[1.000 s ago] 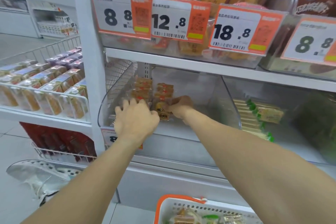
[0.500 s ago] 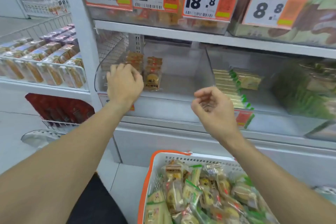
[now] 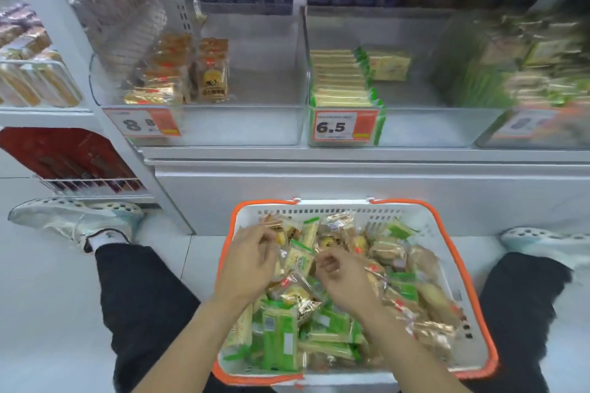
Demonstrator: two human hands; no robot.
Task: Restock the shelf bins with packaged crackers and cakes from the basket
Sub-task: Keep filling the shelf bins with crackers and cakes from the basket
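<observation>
Both your hands are down in the basket (image 3: 447, 252), which sits on the floor between your legs. Your left hand (image 3: 247, 265) and right hand (image 3: 346, 281) have curled fingers among the packets (image 3: 303, 258); whether either grips one, you cannot tell. At 12 o'clock sits the green-cracker bin (image 3: 415, 128); at 11 o'clock, the cake bin (image 3: 239, 124) with the 8.8 tag (image 3: 143, 123).

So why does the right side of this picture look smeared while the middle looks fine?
Head view: motion blur smears the green packets in the right-hand clear bin and its price tag; the white 6.5 price tag and the orange-rimmed white basket stay fairly sharp. The wide lens bows the shelf edges; lighting is even and soft.
</observation>
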